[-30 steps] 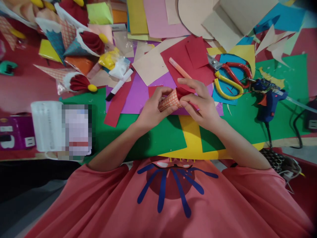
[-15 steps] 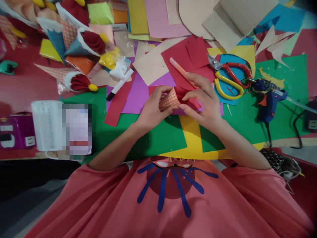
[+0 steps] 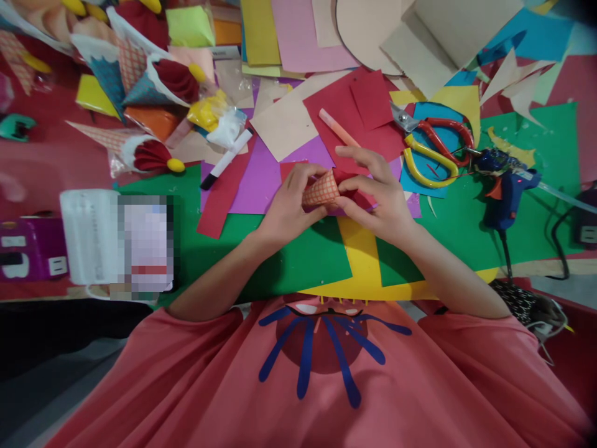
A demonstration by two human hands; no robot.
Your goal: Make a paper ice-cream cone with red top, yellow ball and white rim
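Note:
A small paper cone [image 3: 321, 191] with an orange checked pattern lies between my two hands above the table. My left hand [image 3: 289, 199] is wrapped round its narrower part from the left, so the tip is hidden. Red paper [image 3: 342, 174] shows at the cone's open mouth on the right. My right hand [image 3: 382, 196] has its thumb and index finger closed on this red paper at the rim, while its other fingers are raised. Behind the right fingers rests a pale orange marker [image 3: 338, 126] on a red sheet [image 3: 326, 99].
Scissors [image 3: 433, 143] and a blue glue gun [image 3: 506, 196] with its cord lie at right. At left are finished paper cones [image 3: 144, 152], a white marker [image 3: 226, 160], a white box [image 3: 91, 236] and a blurred-out phone-like item [image 3: 147, 242]. Coloured sheets [image 3: 317, 31] cover the back.
The cone has turned slightly in my hands, and less of the red paper shows at its mouth. My right hand's raised fingers have shifted a little left and down.

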